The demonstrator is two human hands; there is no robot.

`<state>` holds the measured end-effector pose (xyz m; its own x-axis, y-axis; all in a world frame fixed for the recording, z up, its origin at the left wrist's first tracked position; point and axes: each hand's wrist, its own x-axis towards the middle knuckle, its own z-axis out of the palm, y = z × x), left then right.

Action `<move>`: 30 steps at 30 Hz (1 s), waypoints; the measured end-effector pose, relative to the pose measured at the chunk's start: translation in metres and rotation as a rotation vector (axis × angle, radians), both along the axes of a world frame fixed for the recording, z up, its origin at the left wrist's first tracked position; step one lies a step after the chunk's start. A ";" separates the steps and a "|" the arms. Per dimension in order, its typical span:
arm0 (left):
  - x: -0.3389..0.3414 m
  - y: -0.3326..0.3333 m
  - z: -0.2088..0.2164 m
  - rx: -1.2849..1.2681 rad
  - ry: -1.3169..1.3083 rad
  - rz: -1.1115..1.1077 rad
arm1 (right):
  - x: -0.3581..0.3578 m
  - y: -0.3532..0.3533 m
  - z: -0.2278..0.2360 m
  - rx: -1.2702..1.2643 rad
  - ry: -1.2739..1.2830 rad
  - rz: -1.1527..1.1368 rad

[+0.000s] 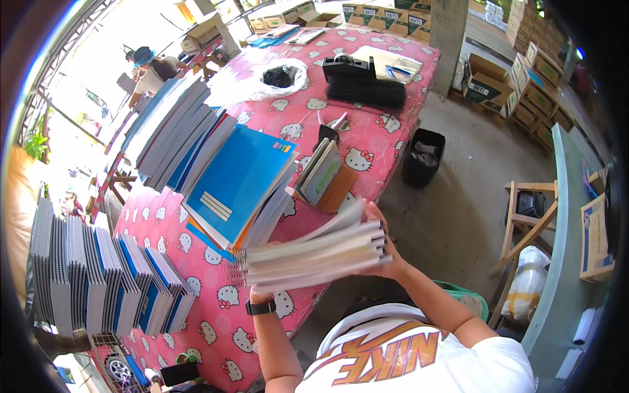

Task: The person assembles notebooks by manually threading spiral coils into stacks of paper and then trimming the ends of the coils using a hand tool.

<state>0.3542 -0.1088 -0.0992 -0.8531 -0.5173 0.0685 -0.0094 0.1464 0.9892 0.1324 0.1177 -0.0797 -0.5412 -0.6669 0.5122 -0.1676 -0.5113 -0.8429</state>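
Note:
Both my hands hold a thick stack of spiral-bound notebooks (314, 262) in front of me, its pages partly fanned and blurred. My left hand (262, 296), below a black wristband, supports the left end from beneath, its fingers mostly hidden by the paper. My right hand (388, 252) grips the right end, fingers behind the pages. Just beyond lies a pile of blue-covered notebooks (239, 177), leaning against a long row of stacked books (173, 128). A wooden holder with small booklets (327, 173) stands to the right of that pile.
Several bundles of spiral-bound notebooks (98, 281) stand at left on the pink patterned tablecloth (226, 327). Farther off are a black tape dispenser (347, 64), black binding coils (367, 92) and a white plastic bag (295, 72). A black bin (422, 157) and cardboard boxes (488, 82) stand right; another person (154, 69) sits far left.

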 end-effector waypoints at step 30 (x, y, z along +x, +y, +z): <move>0.006 0.058 -0.007 0.379 0.100 0.152 | -0.002 0.021 -0.008 0.410 -0.340 0.278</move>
